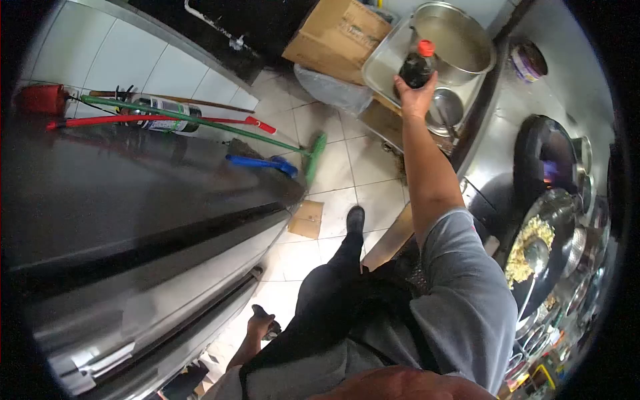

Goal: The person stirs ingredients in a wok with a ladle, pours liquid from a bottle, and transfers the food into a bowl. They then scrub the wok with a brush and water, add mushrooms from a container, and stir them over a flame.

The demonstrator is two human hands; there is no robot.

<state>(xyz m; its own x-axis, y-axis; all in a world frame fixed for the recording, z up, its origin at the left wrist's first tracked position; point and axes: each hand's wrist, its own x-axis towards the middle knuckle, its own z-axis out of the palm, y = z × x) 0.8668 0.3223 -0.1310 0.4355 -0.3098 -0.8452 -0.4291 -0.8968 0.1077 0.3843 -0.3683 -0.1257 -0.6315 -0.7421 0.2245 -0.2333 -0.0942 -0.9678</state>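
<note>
My right hand is stretched out far in front, its fingers wrapped round a bottle of dark liquid with a red cap. In this view the bottle overlaps a metal tray, with a large steel pot just to its right. Close by the wrist is a smaller metal pan with a utensil in it. Low at my left side hangs my left hand, closed around something dark that I cannot make out.
A cardboard box stands beside the tray. On the right, a wok holds yellowish food and a ladle, near a burner flame. A green broom and blue brush lie at left, and flat cardboard is on the floor.
</note>
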